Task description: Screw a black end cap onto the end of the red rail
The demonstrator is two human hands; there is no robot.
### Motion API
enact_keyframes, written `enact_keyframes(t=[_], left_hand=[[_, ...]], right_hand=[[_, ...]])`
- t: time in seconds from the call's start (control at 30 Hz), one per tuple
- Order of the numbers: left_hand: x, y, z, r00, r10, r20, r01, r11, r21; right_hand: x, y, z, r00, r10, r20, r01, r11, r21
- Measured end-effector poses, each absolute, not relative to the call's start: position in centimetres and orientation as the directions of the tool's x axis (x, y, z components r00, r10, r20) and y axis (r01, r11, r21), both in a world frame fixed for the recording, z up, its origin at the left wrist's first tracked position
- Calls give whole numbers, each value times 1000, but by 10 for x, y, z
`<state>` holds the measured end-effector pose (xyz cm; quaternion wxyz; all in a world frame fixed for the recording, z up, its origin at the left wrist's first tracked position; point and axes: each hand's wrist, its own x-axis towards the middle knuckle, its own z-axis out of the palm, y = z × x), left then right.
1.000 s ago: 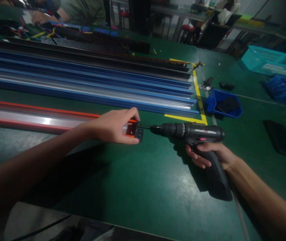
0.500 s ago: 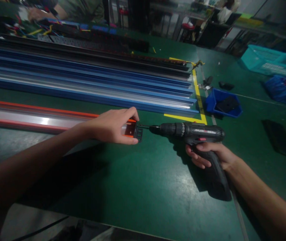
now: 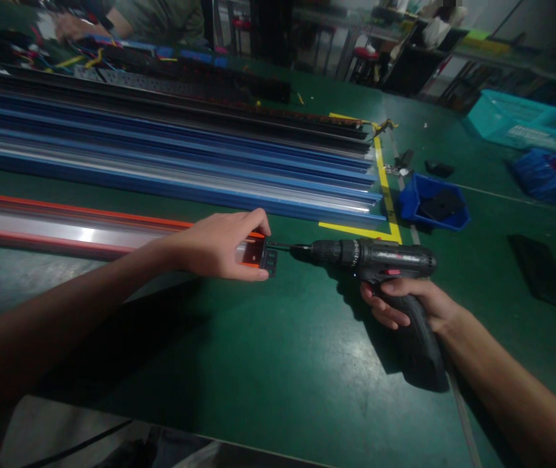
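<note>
My left hand (image 3: 222, 246) grips the right end of a long orange-edged metal profile (image 3: 63, 227), thumb and fingers on its two sides. A black end cap (image 3: 269, 257) with slots sits against that end. In my right hand (image 3: 404, 302) is a black cordless drill (image 3: 380, 253), held level with its handle slanting down. The drill's bit (image 3: 282, 246) points left and reaches the upper part of the end cap; a screw at its tip is too small to make out.
Blue metal profiles (image 3: 185, 169) lie behind, with black ones beyond. Yellow tape (image 3: 381, 162) marks the table near their ends. To the right are a small blue bin (image 3: 409, 201) with black parts, a teal basket (image 3: 497, 120) and a dark flat piece (image 3: 541, 270). Another person's hand (image 3: 71, 27) shows far left.
Both hands, the profile and the drill stay almost exactly in place. A small light now shows on the drill below its chuck.
</note>
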<state>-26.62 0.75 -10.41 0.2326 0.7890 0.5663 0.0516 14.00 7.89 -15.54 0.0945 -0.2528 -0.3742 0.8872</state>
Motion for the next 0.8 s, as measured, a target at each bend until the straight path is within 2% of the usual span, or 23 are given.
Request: enact_keyframes(t=[0.8], left_hand=[[-266, 8, -104, 362, 914, -182, 865, -256, 432]], right_hand=[[140, 79, -156, -850, 376, -368, 3, -697, -717]])
